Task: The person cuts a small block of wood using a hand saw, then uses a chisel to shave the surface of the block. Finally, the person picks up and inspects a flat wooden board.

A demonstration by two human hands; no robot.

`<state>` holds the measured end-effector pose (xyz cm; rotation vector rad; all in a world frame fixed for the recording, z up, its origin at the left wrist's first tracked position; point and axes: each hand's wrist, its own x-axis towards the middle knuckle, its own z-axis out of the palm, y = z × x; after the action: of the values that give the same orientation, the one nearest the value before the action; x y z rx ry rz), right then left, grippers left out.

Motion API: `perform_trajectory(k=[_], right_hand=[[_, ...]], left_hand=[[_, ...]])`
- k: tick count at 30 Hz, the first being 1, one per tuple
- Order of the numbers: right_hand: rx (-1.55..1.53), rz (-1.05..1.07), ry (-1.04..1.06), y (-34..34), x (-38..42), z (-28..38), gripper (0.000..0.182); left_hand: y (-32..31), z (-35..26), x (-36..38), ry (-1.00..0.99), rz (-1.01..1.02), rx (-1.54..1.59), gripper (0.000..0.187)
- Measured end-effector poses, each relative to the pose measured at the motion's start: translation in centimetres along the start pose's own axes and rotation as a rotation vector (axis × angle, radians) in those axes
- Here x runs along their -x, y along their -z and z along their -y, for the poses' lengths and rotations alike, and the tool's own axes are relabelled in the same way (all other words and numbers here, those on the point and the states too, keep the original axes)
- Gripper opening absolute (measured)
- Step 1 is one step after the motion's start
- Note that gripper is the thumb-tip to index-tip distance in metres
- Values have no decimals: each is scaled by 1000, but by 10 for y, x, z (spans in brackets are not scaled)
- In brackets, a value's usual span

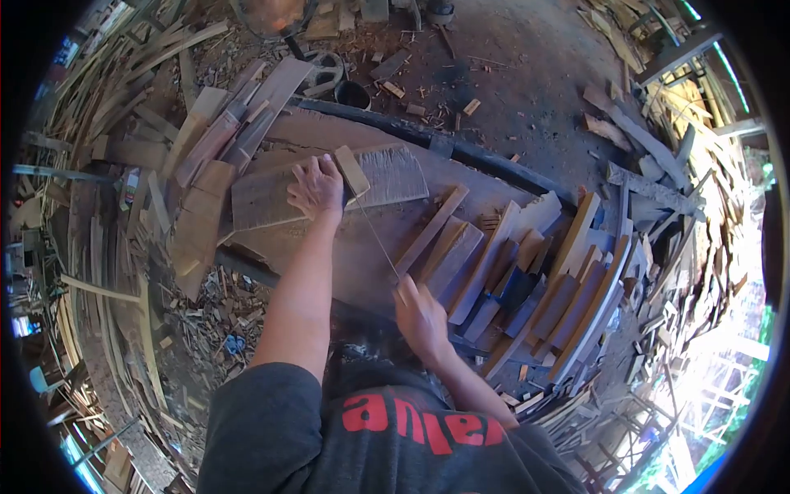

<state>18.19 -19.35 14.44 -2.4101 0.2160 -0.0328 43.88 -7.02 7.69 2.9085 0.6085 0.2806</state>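
My left hand (316, 189) presses flat on a wide wooden board (271, 198) lying across a big timber slab (362, 247). A small light wood block (352, 170) stands against the board right beside that hand. My right hand (421, 317) grips the near end of a thin metal blade or rod (374, 235), which runs up toward the block and the left hand. A blurred pale strip shows at the right hand's fingers.
Several cut wooden slats (527, 272) lie stacked to the right of the slab. More planks (222, 132) pile up at the left. Wood scraps and chips (214, 321) litter the ground. A dark cup (352, 95) sits on the dirt beyond the slab.
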Motion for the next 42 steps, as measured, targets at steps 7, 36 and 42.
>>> perform_trajectory(k=[7,36,42], right_hand=[[-49,-53,73,-41,-60,-10,17],[-52,8,-49,-13,12,-7,20],[-38,-18,33,-79,-129,16,23]], left_hand=[[-6,4,-1,-55,42,22,39],[0,2,-16,-73,62,5,43],[-2,1,-23,26,53,53,41]])
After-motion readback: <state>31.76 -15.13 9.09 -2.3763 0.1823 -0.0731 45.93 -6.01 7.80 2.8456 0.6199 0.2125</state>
